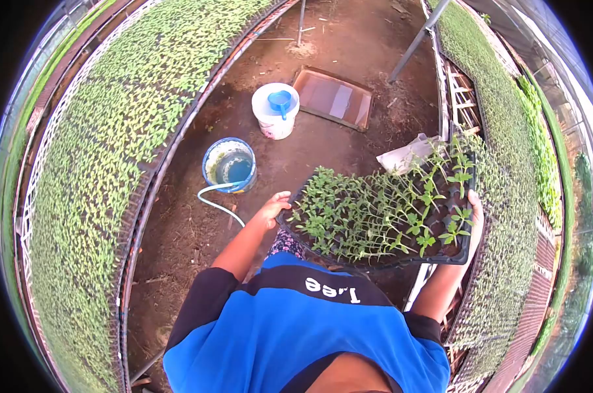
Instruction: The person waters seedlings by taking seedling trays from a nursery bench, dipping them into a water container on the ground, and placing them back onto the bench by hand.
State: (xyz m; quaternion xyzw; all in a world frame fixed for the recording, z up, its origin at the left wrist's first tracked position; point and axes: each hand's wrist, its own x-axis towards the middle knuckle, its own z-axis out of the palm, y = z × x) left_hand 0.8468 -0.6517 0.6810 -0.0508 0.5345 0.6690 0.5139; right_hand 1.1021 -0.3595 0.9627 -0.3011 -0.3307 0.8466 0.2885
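Observation:
I hold a black seedling tray (465,254) in front of my body, one hand at each end. My left hand (274,208) grips its left end, with the thumb and fingers at the rim. Around the right end curls my right hand (476,216), its fingers partly hidden by the tray. Dense green seedlings (349,209) fill the left and middle cells. Toward the right, the plants (427,241) stand farther apart, and dark soil shows in several cells. The tray is slightly tilted, its right end next to the right-hand bench.
Long benches of seedlings run along the left (146,85) and right (506,164). On the dirt path stand a white bucket (275,126) with a blue dipper (280,100), a blue-rimmed bucket (208,171) with a hose (208,190), and a shallow brown tray (316,92). A metal post (417,42) leans nearby.

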